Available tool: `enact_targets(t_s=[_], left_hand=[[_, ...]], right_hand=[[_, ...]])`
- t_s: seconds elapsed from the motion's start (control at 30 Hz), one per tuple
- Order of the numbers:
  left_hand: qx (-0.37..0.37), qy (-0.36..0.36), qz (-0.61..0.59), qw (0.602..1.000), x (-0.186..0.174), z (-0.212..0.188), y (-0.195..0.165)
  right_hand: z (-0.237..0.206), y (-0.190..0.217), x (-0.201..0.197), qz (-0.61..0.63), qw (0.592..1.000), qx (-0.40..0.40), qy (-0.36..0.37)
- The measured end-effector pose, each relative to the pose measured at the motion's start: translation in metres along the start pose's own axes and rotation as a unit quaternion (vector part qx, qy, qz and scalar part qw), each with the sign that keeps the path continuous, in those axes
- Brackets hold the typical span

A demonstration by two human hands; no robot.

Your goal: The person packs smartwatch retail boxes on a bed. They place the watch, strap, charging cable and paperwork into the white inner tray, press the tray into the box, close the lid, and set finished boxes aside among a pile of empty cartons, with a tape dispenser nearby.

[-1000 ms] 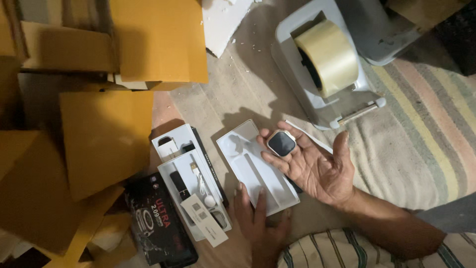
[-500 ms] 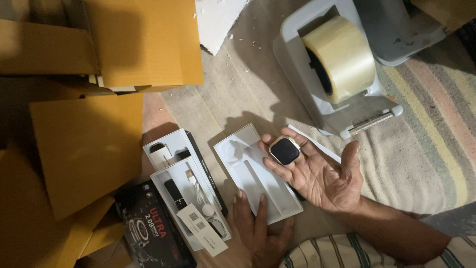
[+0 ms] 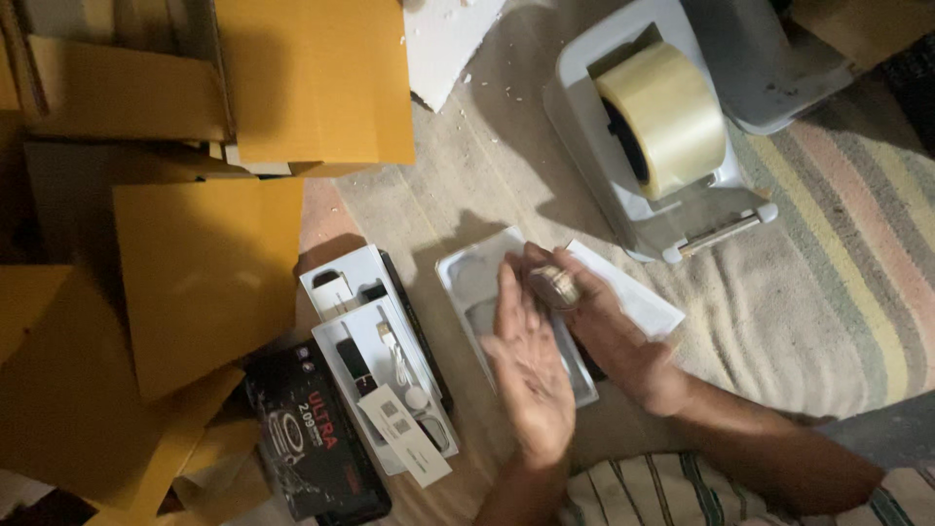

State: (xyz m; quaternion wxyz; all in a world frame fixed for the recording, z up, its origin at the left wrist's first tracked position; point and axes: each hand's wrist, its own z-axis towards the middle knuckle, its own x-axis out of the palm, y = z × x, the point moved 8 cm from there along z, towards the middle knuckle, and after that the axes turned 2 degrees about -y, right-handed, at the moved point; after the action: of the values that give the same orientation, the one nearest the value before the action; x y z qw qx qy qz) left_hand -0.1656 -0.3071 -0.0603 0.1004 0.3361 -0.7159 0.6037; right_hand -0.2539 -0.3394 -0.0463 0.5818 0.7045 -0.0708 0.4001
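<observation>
My right hand (image 3: 609,336) holds a small square smartwatch body (image 3: 555,287), now turned on edge between the fingertips. My left hand (image 3: 526,360) has come up beside it, fingers straight, touching the watch from the left. Both hands hover over a white moulded tray (image 3: 467,278) lying on the cloth. To the left sits an open white box insert (image 3: 375,356) with a strap, cable and small accessories in it.
A black product box lid (image 3: 307,443) lies at the lower left. Flat brown cardboard pieces (image 3: 205,273) cover the left side. A grey tape dispenser (image 3: 672,209) with a clear tape roll (image 3: 662,117) stands at the upper right on a striped rug (image 3: 838,292).
My left hand rose from the tray's near edge to meet the watch. My right hand turned from palm-up to gripping the watch on edge.
</observation>
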Motion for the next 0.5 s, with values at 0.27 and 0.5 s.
enact_targets(t_s=[0.27, 0.5], left_hand=[[-0.052, 0.056, -0.272, 0.959, -0.018, 0.03, -0.005], [-0.023, 0.111, -0.3, 0.947, -0.026, 0.03, -0.008]], right_hand=[[-0.005, -0.006, 0.0, 0.082, 0.995, -0.045, 0.026], [-0.001, -0.021, -0.013, 0.197, 0.979, -0.006, -0.048]])
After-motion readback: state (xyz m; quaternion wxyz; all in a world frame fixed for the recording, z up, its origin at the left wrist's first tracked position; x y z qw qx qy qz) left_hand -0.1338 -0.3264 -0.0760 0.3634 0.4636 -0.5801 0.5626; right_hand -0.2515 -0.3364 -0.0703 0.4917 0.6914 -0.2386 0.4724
